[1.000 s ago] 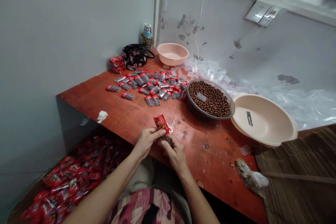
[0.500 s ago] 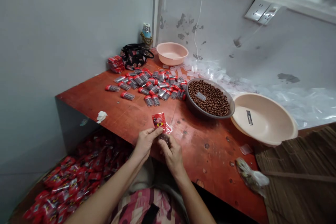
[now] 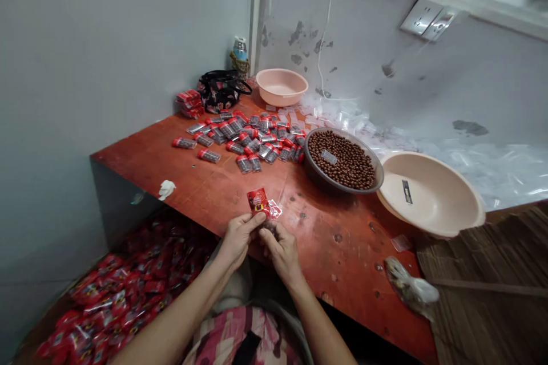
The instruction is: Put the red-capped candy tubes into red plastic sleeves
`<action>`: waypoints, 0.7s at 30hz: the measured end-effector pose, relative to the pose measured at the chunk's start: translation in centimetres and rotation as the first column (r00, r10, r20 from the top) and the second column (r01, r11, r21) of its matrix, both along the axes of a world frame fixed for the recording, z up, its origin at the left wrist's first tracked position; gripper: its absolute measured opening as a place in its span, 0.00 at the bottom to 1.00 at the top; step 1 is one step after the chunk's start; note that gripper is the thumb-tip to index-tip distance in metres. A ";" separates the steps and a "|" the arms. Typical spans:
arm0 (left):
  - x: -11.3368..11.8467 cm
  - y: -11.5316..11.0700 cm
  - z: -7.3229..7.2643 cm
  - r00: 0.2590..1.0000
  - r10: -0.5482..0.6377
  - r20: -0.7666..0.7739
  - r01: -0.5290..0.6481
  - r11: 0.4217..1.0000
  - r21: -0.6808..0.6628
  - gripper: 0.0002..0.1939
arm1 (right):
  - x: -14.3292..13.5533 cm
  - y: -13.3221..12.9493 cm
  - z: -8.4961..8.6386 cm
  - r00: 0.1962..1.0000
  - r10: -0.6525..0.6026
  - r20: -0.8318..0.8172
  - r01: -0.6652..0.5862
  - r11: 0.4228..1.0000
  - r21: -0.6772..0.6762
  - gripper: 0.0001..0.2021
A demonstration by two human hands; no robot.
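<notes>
At the table's front edge my left hand (image 3: 240,235) pinches a red printed card packet (image 3: 257,202) with a clear plastic edge. Close beside it my right hand (image 3: 280,248) is closed on a small clear pack of brown balls (image 3: 269,226), mostly covered by my fingers. Whether card and pack are joined, I cannot tell. Beyond the hands lie many small clear boxes with red tops (image 3: 244,163), filled with dark balls. To their right stands a grey basin (image 3: 314,174) full of brown chocolate balls (image 3: 346,162), with a clear box lying on top.
A large cream basin (image 3: 445,199) and a pink basin (image 3: 281,86) stand on the red table (image 3: 145,154). Clear plastic boxes (image 3: 505,168) are heaped along the wall. Red packs (image 3: 124,296) fill a container lower left. Flattened cardboard (image 3: 492,279) and a knotted plastic bag (image 3: 411,285) are at right.
The red card has tilted left and dropped slightly toward my fingers. Both hands keep their grip in nearly the same place.
</notes>
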State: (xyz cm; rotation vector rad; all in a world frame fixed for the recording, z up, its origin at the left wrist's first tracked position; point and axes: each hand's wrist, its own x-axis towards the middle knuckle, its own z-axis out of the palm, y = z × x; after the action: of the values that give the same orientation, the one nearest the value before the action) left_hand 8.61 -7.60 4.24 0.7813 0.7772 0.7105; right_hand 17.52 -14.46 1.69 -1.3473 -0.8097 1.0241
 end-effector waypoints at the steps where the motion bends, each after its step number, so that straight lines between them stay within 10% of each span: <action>1: -0.1 0.0 -0.1 0.999 -0.043 0.013 0.043 0.999 -0.003 0.11 | 0.0 0.1 -0.1 0.993 0.038 -0.114 -0.037 0.999 0.004 0.11; 6: -0.6 -0.1 -0.2 0.971 -0.229 0.071 0.231 0.973 -0.018 0.14 | -0.3 0.4 -0.3 0.906 0.100 -0.412 -0.097 0.995 0.029 0.13; 14: -0.8 0.4 0.0 0.993 0.063 -0.103 -0.057 0.996 0.063 0.10 | -0.4 -0.3 0.0 0.899 0.044 -0.437 -0.014 0.997 0.072 0.11; 21: -0.7 -1.6 -0.5 0.999 0.023 -0.025 -0.023 1.000 -0.005 0.10 | -0.4 0.6 -0.9 0.889 -0.021 -0.457 0.046 0.998 0.043 0.12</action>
State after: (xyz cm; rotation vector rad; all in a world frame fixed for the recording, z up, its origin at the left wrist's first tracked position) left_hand 7.93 -9.23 3.78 0.7794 0.8117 0.7198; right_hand 17.09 -13.84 0.75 -1.0103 -0.4517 1.2222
